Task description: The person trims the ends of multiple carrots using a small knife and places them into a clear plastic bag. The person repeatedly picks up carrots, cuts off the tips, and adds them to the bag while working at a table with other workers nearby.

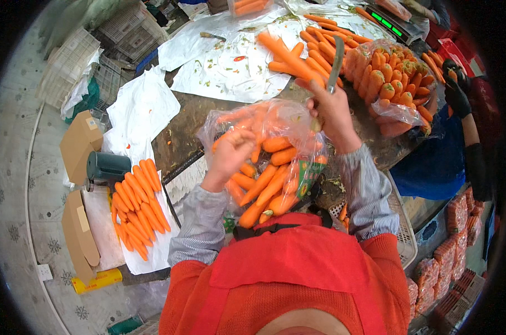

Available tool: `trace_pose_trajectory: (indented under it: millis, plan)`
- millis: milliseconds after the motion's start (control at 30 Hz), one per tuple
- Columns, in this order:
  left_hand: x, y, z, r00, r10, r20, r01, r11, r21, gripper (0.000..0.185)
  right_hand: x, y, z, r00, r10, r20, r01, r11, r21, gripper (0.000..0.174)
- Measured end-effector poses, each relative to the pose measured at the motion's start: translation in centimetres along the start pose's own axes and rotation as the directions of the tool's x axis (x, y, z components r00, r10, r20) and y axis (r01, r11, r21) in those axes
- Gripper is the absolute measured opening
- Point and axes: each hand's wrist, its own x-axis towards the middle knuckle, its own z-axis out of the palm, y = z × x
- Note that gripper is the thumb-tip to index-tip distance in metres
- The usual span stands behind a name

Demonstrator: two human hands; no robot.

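My right hand (330, 106) holds a knife with a curved metal blade (337, 58) pointing up and away. Carrots (288, 56) extend from beside its thumb and fingers; the blurred picture leaves the exact grip on them unclear. Below lies a clear plastic bag (311, 171) with loose carrots (261, 184) inside and at its near opening. My left hand (234, 155) is over the bag's left part, blurred, fingers curled; whether it holds anything cannot be told.
A large bag of carrots (387, 79) stands at right, near a co-worker's gloved hand (458, 94). More carrots (140, 205) lie on white paper at left beside a dark green cylinder (108, 165). Further back are a digital scale (387, 25) and another knife (213, 36).
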Motion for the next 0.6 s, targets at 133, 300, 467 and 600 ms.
trace_pose_trajectory:
  millis: [133,300,467,600]
  plan:
    - [1.5,-1.9,2.5,0.944,0.28,-0.175,-0.153,0.84,0.52,0.055,0.8,0.7,-1.5,0.999,-0.018,0.039,0.021,0.997,-0.078,0.044]
    - [4.9,-2.8,3.6,0.846,0.527,-0.079,-0.288,0.577,0.764,0.071,-1.8,3.6,-1.2,0.988,0.053,0.146,-0.031,0.989,-0.148,0.029]
    - [7.6,-2.4,3.5,0.884,0.462,-0.076,-0.324,0.72,0.614,0.053,-3.9,3.8,-0.6,0.93,0.272,0.249,-0.185,0.928,-0.322,0.024]
    - [4.3,-0.9,1.7,0.854,0.505,-0.127,-0.323,0.705,0.631,0.041,-4.1,5.1,-1.6,0.947,0.272,0.171,-0.198,0.912,-0.358,0.027]
